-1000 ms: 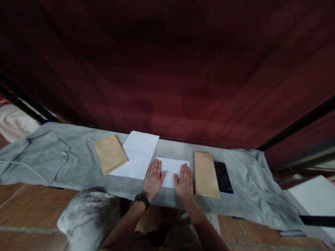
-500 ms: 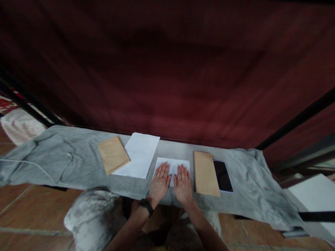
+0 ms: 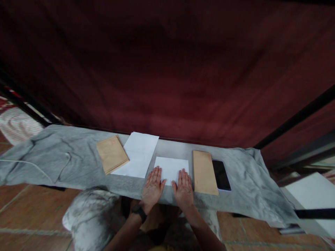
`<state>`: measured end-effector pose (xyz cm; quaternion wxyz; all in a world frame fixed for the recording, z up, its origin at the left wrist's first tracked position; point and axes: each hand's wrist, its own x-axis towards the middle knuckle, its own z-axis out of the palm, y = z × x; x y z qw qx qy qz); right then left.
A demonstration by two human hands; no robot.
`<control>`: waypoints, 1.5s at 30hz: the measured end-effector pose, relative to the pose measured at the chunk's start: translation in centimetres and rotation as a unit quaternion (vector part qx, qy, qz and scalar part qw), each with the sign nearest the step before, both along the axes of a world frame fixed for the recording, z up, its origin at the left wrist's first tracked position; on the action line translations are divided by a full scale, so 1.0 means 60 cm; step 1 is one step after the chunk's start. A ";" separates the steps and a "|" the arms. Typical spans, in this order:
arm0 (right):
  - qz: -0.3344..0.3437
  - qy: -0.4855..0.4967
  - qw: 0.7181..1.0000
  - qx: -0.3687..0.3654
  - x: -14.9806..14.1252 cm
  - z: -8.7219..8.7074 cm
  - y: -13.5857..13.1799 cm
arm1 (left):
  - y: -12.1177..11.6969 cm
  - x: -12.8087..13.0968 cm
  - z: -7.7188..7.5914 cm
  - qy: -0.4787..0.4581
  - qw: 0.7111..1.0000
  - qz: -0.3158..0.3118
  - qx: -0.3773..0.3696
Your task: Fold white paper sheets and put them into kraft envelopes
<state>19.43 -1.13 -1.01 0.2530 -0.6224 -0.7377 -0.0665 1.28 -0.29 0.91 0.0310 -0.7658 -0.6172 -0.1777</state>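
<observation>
A small folded white paper (image 3: 171, 167) lies on the grey cloth (image 3: 65, 160) that covers a narrow table. My left hand (image 3: 152, 188) lies flat with its fingers stretched out, fingertips on the paper's near left edge. My right hand (image 3: 184, 190) lies flat beside it, fingers out, fingertips on the paper's near right part. Both hands hold nothing. A dark watch sits on my left wrist.
A larger white sheet (image 3: 138, 155) lies left of the folded paper, with a brown envelope (image 3: 112, 153) partly on it. Right of my hands lie a long brown envelope (image 3: 204, 172) and a dark phone (image 3: 221, 175). A dark red curtain hangs behind. A white cable (image 3: 31, 164) crosses the cloth.
Both hands have slid back toward me over the folded paper, from its middle to its near edge. More of the paper shows now.
</observation>
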 end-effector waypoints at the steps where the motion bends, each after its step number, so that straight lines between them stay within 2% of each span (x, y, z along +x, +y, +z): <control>1: -0.002 -0.001 1.000 0.000 0.000 -0.001 -0.001 | -0.003 -0.003 -0.002 -0.001 1.000 0.007 0.005; 10: -0.007 0.010 1.000 0.008 0.004 -0.002 -0.015 | -0.016 -0.021 -0.011 -0.011 1.000 0.022 0.015; 15: -0.033 0.019 0.999 -0.021 0.000 0.005 -0.011 | -0.009 -0.012 0.001 -0.017 0.999 0.025 0.012; 18: -0.013 0.029 0.997 -0.065 -0.006 0.027 0.014 | 0.008 0.015 0.014 -0.022 1.000 -0.005 0.002; 22: 0.042 0.042 0.993 -0.105 -0.018 0.055 0.063 | 0.044 0.059 0.024 -0.011 0.996 -0.082 -0.038; 26: 0.067 0.017 0.990 -0.120 -0.022 0.056 0.100 | 0.075 0.077 0.016 0.004 0.993 -0.102 -0.053; 30: 0.051 0.001 0.993 -0.103 -0.013 0.034 0.114 | 0.090 0.055 0.003 0.002 0.996 -0.079 -0.040; 36: -0.004 0.014 0.998 -0.060 -0.015 0.004 0.116 | 0.094 0.012 -0.005 -0.003 1.000 0.018 -0.012; 45: -0.053 0.017 0.997 -0.062 -0.025 0.005 0.117 | 0.083 0.020 -0.001 -0.021 0.997 0.076 0.007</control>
